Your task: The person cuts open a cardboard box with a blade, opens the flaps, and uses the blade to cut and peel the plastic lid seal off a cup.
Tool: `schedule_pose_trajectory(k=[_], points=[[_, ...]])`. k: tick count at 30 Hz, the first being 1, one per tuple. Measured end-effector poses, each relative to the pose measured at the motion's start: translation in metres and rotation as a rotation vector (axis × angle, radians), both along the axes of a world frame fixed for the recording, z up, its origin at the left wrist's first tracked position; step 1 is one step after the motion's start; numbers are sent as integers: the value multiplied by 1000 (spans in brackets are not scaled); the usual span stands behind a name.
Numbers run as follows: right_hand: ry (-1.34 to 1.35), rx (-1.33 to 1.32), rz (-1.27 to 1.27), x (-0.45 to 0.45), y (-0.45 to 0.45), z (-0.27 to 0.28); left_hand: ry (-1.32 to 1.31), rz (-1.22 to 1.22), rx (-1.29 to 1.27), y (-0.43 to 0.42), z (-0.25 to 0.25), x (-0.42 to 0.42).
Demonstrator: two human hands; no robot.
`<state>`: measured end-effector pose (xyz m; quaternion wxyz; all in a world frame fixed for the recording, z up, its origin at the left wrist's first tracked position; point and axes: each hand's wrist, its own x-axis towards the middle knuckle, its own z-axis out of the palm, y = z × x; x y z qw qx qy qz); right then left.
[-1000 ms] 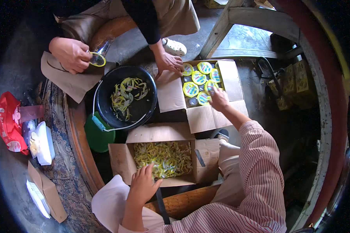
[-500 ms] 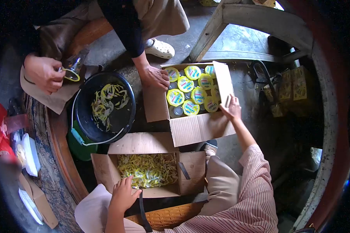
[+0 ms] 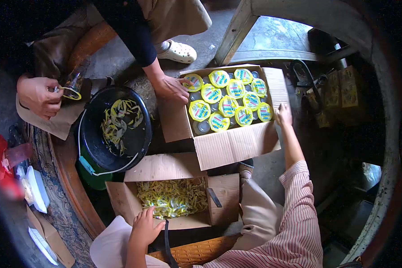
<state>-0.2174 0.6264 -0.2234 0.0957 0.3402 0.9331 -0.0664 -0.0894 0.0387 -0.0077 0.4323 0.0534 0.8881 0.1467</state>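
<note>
head: right hand (image 3: 284,116) curled at cup carton (image 3: 173,120), grip unclear; left hand (image 3: 144,228) loosely open by scrap box (image 3: 165,166); carton likely heavy, flaps (image 3: 236,146) bendy, lift from underneath

- We are working in what looks like a small, informal packing workshop.
- We are sitting low over a bare grey floor (image 3: 210,53).
- We are using a carton (image 3: 234,147) of lemon-labelled cups (image 3: 228,106), a bucket (image 3: 136,134) and a scrap box (image 3: 165,166).
</note>
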Motion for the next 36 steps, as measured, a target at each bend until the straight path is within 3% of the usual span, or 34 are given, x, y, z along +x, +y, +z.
schedule_pose_trajectory(k=[1,3,5,7,9,11,14,17,18,21,24,25,31,35,36], points=[[-115,-74,-64,-3,-2,-15,-3,6,6,0,-1,0],[92,-221,-77,5,-11,-40,-10,14,18,-1,-2,1],[228,-563,-189,10,-29,-23,-27,-11,6,0,-3,2],[368,-861,-297,20,-25,-52,-36,-21,5,1,-3,2],[479,-878,-279,24,-14,-93,-34,-14,18,3,-3,1],[407,-922,-260,17,-28,-66,-58,-2,14,5,-4,1],[380,-766,-251,8,-50,-45,-36,-15,15,6,-1,1],[160,-582,1,-5,-72,15,19,-40,6,7,3,4],[376,-101,158,-2,-82,13,40,-45,-2,7,6,5],[108,-48,499,-12,-84,33,122,-74,58,14,27,6],[60,-155,408,-9,-112,49,179,-88,122,20,47,9],[-64,-95,465,-10,-119,49,205,-100,134,21,50,12],[-381,124,150,-42,-155,42,154,-102,109,11,53,25],[-32,-24,3,-37,-141,51,190,-81,74,3,61,26],[-32,-130,68,-34,-153,100,209,-81,77,2,60,27]])
